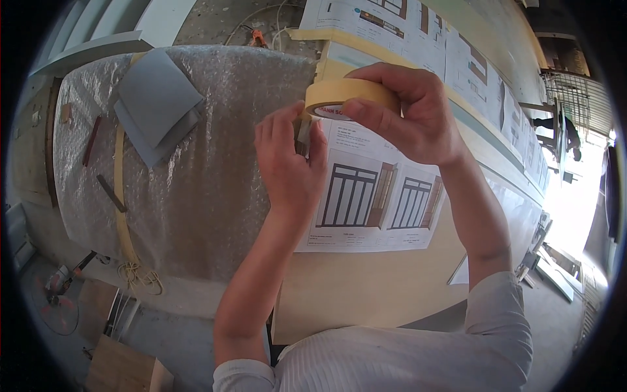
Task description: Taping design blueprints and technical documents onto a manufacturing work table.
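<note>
My right hand (418,111) grips a roll of yellow masking tape (353,88) between thumb and fingers, above a printed sheet. The roll's side faces me, with a printed label inside its core. Beside the roll's left edge is my left hand (287,150), its thumb held apart from the curved fingers. Its fingertips reach the tape's edge; whether they touch a loose end cannot be made out. Below the hands lies the printed sheet (366,140), with pictures of dark-framed panelled doors, on a beige board (366,294).
To the left stands a bubble-wrapped block (222,163) with grey sheets (160,98) on top. More drawings (477,78) run along the far right, edged with yellow tape strips. An orange-handled tool (258,38) lies beyond, and a power tool (59,281) sits lower left. Another person (568,134) is at far right.
</note>
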A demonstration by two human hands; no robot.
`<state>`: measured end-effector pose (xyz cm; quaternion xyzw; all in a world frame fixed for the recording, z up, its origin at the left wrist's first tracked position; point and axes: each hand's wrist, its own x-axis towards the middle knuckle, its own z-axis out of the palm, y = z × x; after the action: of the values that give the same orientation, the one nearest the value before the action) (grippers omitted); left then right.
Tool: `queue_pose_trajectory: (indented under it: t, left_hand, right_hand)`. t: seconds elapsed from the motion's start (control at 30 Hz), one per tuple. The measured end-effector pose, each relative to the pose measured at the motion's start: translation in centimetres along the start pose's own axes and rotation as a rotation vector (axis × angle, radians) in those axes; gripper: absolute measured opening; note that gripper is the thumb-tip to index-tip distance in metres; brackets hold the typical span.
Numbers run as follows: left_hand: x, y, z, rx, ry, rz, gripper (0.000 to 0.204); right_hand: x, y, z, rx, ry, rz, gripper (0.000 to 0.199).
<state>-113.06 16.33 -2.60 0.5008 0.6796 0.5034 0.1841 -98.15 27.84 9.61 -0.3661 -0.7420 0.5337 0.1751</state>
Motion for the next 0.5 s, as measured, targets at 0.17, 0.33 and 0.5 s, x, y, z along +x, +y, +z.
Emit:
queue_pose_trajectory:
  t: [0.17, 0.33, 0.5]
  left_hand:
    - [0.3, 0.1, 0.1, 0.027, -0.004, 0.075, 0.028]
    - [0.2, 0.5, 0.2, 0.042, -0.026, 0.013, 0.026]
    - [0.2, 0.3, 0.2, 0.078, -0.032, 0.061, 0.026]
  right_hand:
    - [-1.7, 0.7, -1.2, -0.055, 0.019, 0.001, 0.034]
    - [-3.5, 1.5, -2.4, -0.089, 0.032, -0.087, 0.036]
    - [-4.8, 1.6, -2.7, -0.265, -0.011, -0.127, 0.044]
